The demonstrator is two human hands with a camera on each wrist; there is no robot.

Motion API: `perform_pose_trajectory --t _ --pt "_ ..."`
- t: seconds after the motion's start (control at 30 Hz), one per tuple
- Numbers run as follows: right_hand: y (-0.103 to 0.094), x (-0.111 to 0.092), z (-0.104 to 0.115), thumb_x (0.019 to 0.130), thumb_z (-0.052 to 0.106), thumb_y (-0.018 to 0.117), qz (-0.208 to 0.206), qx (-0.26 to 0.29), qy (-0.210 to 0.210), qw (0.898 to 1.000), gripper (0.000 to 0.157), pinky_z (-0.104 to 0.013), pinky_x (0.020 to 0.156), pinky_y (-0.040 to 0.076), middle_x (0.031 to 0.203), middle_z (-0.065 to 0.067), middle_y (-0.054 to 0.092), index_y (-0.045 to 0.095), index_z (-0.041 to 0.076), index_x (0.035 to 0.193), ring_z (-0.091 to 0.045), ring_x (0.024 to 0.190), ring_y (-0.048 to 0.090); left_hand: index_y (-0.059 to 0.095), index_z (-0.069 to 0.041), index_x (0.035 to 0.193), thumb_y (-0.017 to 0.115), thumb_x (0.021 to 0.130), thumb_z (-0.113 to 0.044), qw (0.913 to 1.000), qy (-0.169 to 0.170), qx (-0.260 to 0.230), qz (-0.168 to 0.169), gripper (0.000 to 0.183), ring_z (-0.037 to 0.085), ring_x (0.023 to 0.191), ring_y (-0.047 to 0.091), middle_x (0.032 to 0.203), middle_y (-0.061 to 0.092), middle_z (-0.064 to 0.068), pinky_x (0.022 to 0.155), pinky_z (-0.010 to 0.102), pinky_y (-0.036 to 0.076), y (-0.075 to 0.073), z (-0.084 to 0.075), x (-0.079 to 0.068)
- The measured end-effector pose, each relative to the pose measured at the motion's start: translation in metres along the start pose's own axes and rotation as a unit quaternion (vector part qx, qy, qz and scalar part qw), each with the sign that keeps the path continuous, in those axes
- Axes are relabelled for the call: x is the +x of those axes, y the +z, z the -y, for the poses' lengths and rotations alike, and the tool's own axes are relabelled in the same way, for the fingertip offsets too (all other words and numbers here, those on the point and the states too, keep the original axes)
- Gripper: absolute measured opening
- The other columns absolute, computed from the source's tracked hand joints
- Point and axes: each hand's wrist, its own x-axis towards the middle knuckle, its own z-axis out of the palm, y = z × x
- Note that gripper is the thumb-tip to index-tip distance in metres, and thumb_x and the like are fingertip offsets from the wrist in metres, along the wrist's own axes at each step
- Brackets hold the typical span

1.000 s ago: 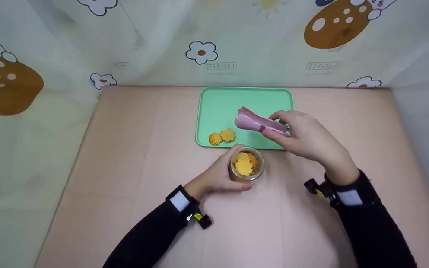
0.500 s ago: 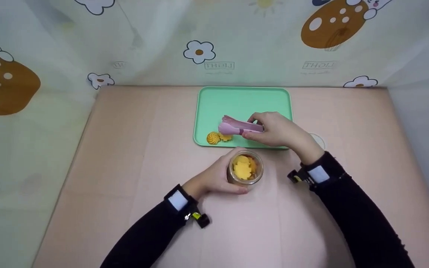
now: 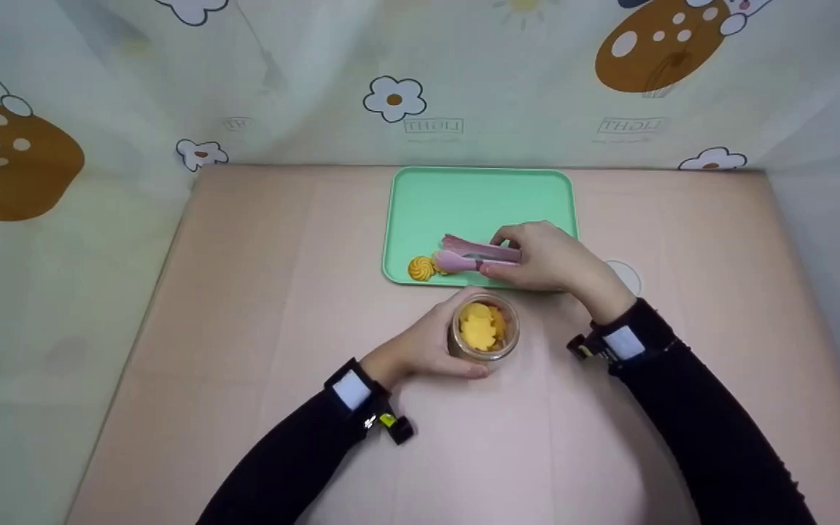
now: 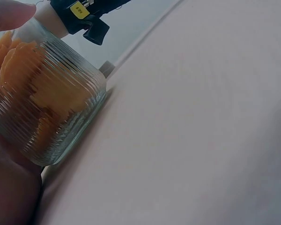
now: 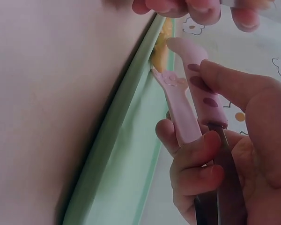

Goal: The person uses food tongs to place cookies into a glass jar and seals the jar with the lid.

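My left hand point(image 3: 431, 348) is wrapped around a ribbed glass jar point(image 4: 65, 108) standing on the table, with several yellow biscuits visible inside. Pink-tipped tongs point(image 3: 458, 262) with a metal body are held in my right hand point(image 3: 545, 257), thumb on one arm and fingers on the other. Their tips are spread and low over the front left part of the green tray point(image 3: 478, 200). There a round swirl biscuit point(image 3: 421, 268) lies beside a flower-edged biscuit point(image 3: 439, 270), which the tongs mostly hide. In the right wrist view, the tips are right by the yellow biscuits point(image 5: 160, 55).
A clear round lid-like disc point(image 3: 625, 275) lies right of the tray, partly behind my right wrist. The table point(image 3: 303, 292) has a pale pinkish cover. A printed curtain point(image 3: 303, 87) hangs along its back and left sides.
My right hand has moved left and then lower with the tongs, bringing the tips over the flower-edged biscuit. The tongs' arms now stand farther apart. My left hand stays on the jar.
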Motion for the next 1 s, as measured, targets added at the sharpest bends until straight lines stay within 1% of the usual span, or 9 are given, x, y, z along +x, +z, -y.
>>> perform_pose_trajectory --t 0.07,0.2,0.3,0.47,0.57,0.73,0.9,1.0 --pt "0.000 -0.001 0.000 0.099 0.047 0.078 0.001 -0.003 -0.003 1.000 0.047 -0.044 0.079 0.054 0.109 -0.011 0.077 0.076 0.008 0.125 -0.028 0.094 0.066 0.048 -0.007 0.155 0.096 0.076 -0.028 1.0000 0.000 -0.003 0.001 0.095 0.020 0.137 0.058 0.145 0.063 -0.003 0.126 0.043 0.040 0.000 0.000 0.001" --pt "-0.002 -0.002 0.002 0.099 0.043 0.080 0.001 -0.008 -0.003 1.000 0.038 -0.045 0.078 0.055 0.105 -0.011 0.077 0.078 0.010 0.119 -0.028 0.092 0.067 0.046 0.000 0.156 0.095 0.077 -0.028 0.9999 0.000 -0.009 0.004 0.098 0.021 0.137 0.057 0.146 0.063 -0.001 0.126 0.043 0.040 0.000 -0.001 0.001" --pt "-0.002 -0.003 0.003 0.099 0.040 0.080 0.001 -0.009 -0.005 1.000 0.032 -0.044 0.075 0.053 0.098 -0.009 0.076 0.079 0.012 0.113 -0.027 0.087 0.065 0.046 0.000 0.156 0.096 0.077 -0.027 0.9999 0.001 -0.011 0.005 0.097 0.021 0.137 0.058 0.145 0.063 0.000 0.125 0.043 0.041 0.000 0.000 0.001" --pt "0.002 -0.003 0.003 0.100 0.038 0.079 -0.002 -0.008 -0.016 1.000 0.028 -0.040 0.070 0.048 0.090 -0.007 0.072 0.078 0.011 0.108 -0.025 0.080 0.060 0.047 -0.004 0.155 0.096 0.077 -0.026 0.9999 0.002 -0.010 0.001 0.095 0.021 0.137 0.058 0.144 0.063 0.000 0.124 0.043 0.042 0.001 0.001 0.000" --pt "0.003 -0.003 0.001 0.101 0.037 0.078 -0.021 -0.003 -0.009 1.000 0.027 -0.041 0.070 0.048 0.090 -0.008 0.073 0.078 0.011 0.106 -0.026 0.081 0.061 0.047 -0.006 0.156 0.096 0.076 -0.028 0.9999 0.001 -0.012 -0.002 0.095 0.021 0.137 0.058 0.145 0.063 -0.001 0.125 0.044 0.041 0.001 0.000 -0.001" --pt "0.000 -0.003 -0.007 0.102 0.036 0.076 -0.055 0.024 0.009 0.998 0.026 -0.042 0.074 0.050 0.094 -0.009 0.075 0.077 0.010 0.103 -0.028 0.086 0.063 0.049 -0.012 0.155 0.096 0.076 -0.028 0.9996 -0.010 -0.026 -0.003 0.093 0.021 0.138 0.058 0.145 0.063 -0.001 0.125 0.044 0.041 0.002 0.000 -0.003" --pt "-0.009 -0.010 -0.013 0.101 0.036 0.077 -0.085 0.057 0.013 0.995 0.025 -0.040 0.074 0.046 0.092 -0.007 0.073 0.075 0.011 0.099 -0.027 0.086 0.062 0.049 -0.013 0.154 0.096 0.077 -0.027 0.9995 -0.012 -0.028 -0.001 0.092 0.022 0.138 0.058 0.145 0.063 0.001 0.125 0.045 0.041 0.002 0.000 -0.002" --pt "-0.017 -0.017 -0.015 0.100 0.038 0.077 -0.110 0.070 0.004 0.991 0.026 -0.039 0.070 0.046 0.089 -0.006 0.073 0.076 0.012 0.097 -0.025 0.082 0.060 0.049 -0.014 0.155 0.096 0.076 -0.027 0.9995 -0.013 -0.030 0.001 0.092 0.022 0.138 0.057 0.146 0.063 0.001 0.126 0.046 0.040 0.002 0.000 0.000"
